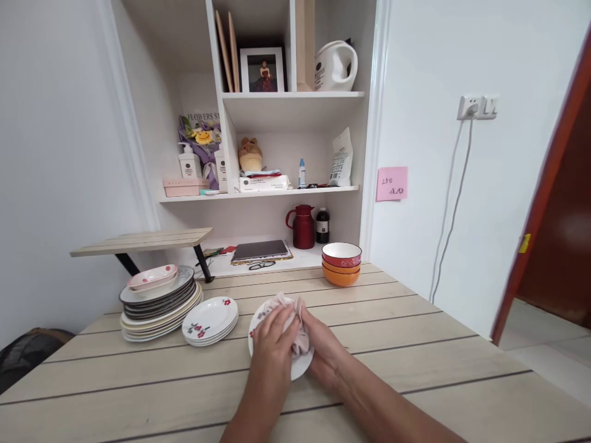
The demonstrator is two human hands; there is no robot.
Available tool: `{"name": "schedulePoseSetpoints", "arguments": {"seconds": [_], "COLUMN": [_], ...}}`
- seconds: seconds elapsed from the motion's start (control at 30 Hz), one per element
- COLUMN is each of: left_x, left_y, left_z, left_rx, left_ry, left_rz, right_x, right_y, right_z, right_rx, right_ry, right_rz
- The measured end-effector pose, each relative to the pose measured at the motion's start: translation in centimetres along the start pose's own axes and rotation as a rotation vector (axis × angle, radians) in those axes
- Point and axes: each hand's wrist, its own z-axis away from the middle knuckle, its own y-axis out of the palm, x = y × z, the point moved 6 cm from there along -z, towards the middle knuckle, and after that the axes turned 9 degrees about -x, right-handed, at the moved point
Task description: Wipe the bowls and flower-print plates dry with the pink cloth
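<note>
A white plate (pixel 299 368) with red and grey flowers is tilted in front of me, above the wooden table. A crumpled pale pink cloth (pixel 302 340) lies on its face. My left hand (pixel 273 344) presses the cloth against the plate, fingers closed over it. At the plate's right edge, my right hand (pixel 325 347) grips the rim, its thumb up beside the cloth and its other fingers hidden beneath. Left of the hands is a short stack of matching flowered plates (pixel 213 317).
A tall stack of plates (pixel 159 307) with a pink-spotted dish (pixel 153 277) on top stands left, near a small raised shelf (pixel 143 241). Three stacked bowls (pixel 341 264) sit at the back right. Behind are a laptop (pixel 260 249) and a red jug (pixel 303 227).
</note>
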Motion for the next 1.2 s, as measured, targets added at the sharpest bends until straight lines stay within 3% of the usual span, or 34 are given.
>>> {"name": "schedulePoseSetpoints", "arguments": {"seconds": [0.1,0.2,0.33,0.5,0.7,0.9,1.07,1.2], "left_x": [-1.5,-1.9,-1.1,1.3,0.9,1.5,-0.6,-2.5], "left_y": [0.4,0.6,0.1,-0.6,0.2,0.0,-0.1,0.3], "left_z": [-0.4,-0.4,0.0,0.8,0.4,0.7,1.0,0.7], "left_rx": [0.095,0.145,-0.013,-0.152,-0.038,-0.05,-0.085,0.017], "left_ry": [0.047,0.039,0.034,-0.078,0.105,0.019,0.138,0.172], "left_rz": [0.128,0.141,-0.056,-0.259,-0.108,-0.286,-0.227,-0.059], "right_x": [1.0,2.3,2.6,1.8,0.1,1.7,3.4,3.0], "right_y": [-1.1,-1.5,-0.9,-0.6,0.2,-1.0,-1.5,-1.0], "right_z": [-0.7,-0.9,-0.7,-0.5,0.0,-0.9,-0.7,-0.1], "right_rx": [-0.065,-0.04,0.036,-0.014,0.077,-0.09,-0.144,-0.086], "right_ry": [0.047,0.069,0.077,-0.059,-0.052,-0.121,-0.096,-0.01], "right_rz": [-0.002,-0.044,-0.035,-0.026,0.01,-0.038,-0.101,-0.058]}}
